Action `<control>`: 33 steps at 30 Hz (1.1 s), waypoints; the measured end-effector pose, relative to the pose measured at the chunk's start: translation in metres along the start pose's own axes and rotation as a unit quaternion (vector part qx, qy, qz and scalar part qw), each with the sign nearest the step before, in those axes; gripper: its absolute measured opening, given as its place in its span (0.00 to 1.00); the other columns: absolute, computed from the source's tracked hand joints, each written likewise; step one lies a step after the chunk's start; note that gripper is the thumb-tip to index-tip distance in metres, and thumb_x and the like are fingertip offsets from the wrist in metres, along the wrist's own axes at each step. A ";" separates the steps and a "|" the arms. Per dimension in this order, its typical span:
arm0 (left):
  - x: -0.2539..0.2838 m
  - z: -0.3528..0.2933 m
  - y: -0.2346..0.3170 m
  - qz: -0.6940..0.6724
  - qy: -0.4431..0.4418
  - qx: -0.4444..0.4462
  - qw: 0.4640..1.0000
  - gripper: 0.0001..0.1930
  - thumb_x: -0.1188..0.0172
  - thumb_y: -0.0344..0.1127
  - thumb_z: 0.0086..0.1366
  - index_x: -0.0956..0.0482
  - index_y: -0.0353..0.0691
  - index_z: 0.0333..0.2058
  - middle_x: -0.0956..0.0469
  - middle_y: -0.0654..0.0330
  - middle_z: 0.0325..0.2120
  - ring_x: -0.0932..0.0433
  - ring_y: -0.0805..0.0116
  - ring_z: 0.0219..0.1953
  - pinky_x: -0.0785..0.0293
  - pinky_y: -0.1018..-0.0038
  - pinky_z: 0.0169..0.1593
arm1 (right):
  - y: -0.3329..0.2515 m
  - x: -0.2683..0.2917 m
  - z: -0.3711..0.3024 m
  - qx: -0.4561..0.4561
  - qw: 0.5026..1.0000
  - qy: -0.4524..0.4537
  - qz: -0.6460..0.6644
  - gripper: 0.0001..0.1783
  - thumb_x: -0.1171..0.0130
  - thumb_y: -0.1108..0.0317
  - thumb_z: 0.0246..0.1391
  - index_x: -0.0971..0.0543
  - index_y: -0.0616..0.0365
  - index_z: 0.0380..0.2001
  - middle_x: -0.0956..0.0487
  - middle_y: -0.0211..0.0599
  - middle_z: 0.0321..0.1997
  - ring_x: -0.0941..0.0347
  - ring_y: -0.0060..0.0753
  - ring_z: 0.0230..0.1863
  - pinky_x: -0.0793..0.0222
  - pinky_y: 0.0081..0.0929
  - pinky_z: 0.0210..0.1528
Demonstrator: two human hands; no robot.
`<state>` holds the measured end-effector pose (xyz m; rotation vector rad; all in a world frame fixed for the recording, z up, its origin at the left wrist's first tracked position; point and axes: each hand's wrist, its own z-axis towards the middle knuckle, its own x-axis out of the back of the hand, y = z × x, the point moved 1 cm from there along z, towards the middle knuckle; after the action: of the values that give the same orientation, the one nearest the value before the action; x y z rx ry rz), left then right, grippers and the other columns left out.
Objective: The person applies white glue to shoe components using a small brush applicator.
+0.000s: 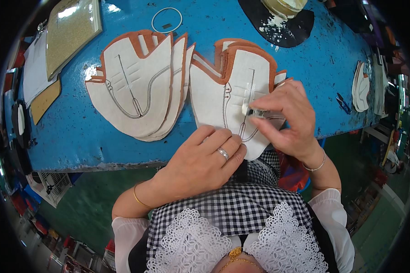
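Note:
In front of me lies a stack of white, shoe-upper-like pieces [209, 98] with orange-brown edges and dark stitched and drawn lines. My left hand [209, 154] rests on the near edge of its top piece, fingers laid out flat, holding nothing. My right hand [289, 116] pinches a small dark-and-silver tool [258, 113] with a white tip, held against or just over the top piece beside its straight dark line. Blur hides the tool's exact kind. To the left is a second, fanned stack of similar pieces [132, 86], which neither hand touches.
A white ring [167, 9] lies on the blue table [73, 141] behind the stacks. A tub [284, 7] with white crumbs stands on a black mat [300, 32] at the far right. Small snips [343, 103] and more white pieces [361, 88] lie right; a gold-coloured sheet [73, 34] lies left.

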<state>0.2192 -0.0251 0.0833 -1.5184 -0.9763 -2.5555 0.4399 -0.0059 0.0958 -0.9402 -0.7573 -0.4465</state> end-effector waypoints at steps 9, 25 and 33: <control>-0.003 0.019 0.001 0.040 0.021 -0.024 0.999 0.17 0.40 0.32 0.51 0.18 0.39 0.43 0.26 0.64 0.29 0.26 0.67 0.32 0.30 0.68 0.40 | 0.089 0.043 0.043 -0.195 0.932 0.219 0.214 0.06 0.38 0.69 0.62 0.18 0.59 0.39 0.18 0.26 0.40 0.25 0.17 0.41 0.30 0.18 0.46; 0.072 -0.039 -0.051 0.250 0.115 0.192 0.942 0.19 0.26 0.30 0.43 0.15 0.51 0.37 0.29 0.68 0.27 0.29 0.63 0.29 0.33 0.65 0.37 | 0.136 0.062 0.095 -0.117 0.961 0.200 -0.153 0.09 0.29 0.68 0.51 0.19 0.60 0.32 0.25 0.28 0.30 0.30 0.22 0.34 0.34 0.24 0.38; 0.009 -0.017 -0.009 -0.116 0.080 0.061 0.988 0.20 0.25 0.31 0.44 0.15 0.44 0.40 0.20 0.60 0.46 0.23 0.63 0.46 0.29 0.68 0.48 | 0.080 0.049 0.039 -0.234 0.936 0.099 0.245 0.08 0.35 0.67 0.60 0.17 0.58 0.39 0.19 0.24 0.38 0.26 0.13 0.41 0.32 0.16 0.43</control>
<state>0.1982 -0.0243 0.0799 -1.2125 -1.3292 -2.6568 0.5087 0.0687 0.1022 -1.4582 -0.2083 -0.2744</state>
